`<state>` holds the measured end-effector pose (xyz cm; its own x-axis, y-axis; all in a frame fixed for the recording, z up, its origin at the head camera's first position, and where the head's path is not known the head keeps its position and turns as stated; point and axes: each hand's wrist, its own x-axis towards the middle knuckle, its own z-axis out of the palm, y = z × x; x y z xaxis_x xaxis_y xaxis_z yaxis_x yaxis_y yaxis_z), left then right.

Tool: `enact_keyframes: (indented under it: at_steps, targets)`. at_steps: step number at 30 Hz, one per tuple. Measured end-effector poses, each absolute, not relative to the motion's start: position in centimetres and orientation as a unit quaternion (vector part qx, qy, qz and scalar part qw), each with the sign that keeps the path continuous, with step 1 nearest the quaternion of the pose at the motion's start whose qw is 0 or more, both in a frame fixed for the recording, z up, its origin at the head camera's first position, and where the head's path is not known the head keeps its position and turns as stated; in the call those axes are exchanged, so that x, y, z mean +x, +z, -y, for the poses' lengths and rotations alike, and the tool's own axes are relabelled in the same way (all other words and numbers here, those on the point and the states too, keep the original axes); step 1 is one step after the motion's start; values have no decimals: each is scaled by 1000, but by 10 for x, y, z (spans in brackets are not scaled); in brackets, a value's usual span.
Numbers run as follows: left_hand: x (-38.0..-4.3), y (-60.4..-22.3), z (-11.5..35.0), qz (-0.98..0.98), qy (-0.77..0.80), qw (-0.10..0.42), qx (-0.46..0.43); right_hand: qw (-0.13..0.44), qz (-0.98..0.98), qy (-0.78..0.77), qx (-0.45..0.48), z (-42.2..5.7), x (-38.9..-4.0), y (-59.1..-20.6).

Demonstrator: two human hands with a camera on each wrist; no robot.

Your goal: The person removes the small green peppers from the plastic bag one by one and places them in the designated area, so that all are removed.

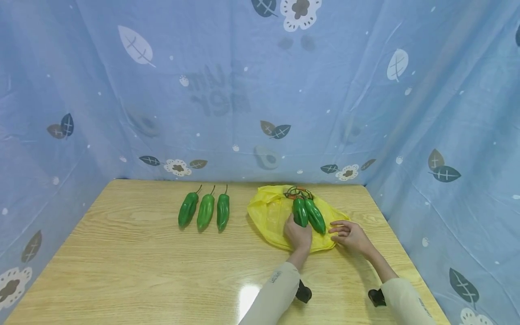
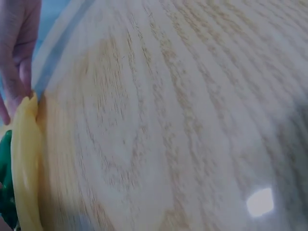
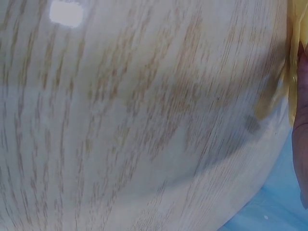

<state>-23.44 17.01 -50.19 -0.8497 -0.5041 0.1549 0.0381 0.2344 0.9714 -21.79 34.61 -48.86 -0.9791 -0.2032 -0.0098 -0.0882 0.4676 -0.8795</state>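
My left hand (image 1: 298, 232) grips the lower end of a glossy green pepper (image 1: 300, 210) on a spread yellow plastic bag (image 1: 270, 216). A second green pepper (image 1: 315, 216) lies against it on the right. Beside the bag's right edge, my right hand (image 1: 351, 235) touches the plastic with loosely bent fingers; a gap shows between thumb and fingers. The left wrist view catches the bag's raised edge (image 2: 28, 159), with part of a pepper (image 2: 6, 178) behind it. Only a strip of the right hand (image 3: 302, 134) and some yellow plastic (image 3: 292, 72) enter the right wrist view.
Three more green peppers (image 1: 205, 212) lie in a row on the left of the wooden table (image 1: 154, 271), stems pointing back. Thin dark stems with small red-orange pieces (image 1: 298, 192) lie at the bag's back edge. A patterned blue cloth (image 1: 227, 135) hangs around the table.
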Motion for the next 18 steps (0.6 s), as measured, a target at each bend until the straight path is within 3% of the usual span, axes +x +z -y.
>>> enact_keyframes:
  at_steps: [14,18]
  targets:
    - [-236,-494,-118,755,-634,124,110,67,-852,-514,-81,-345,-219,-490]
    - [-236,-484,-105,739,-658,124,77,71,-853,-512,-79,-345,-218,-487]
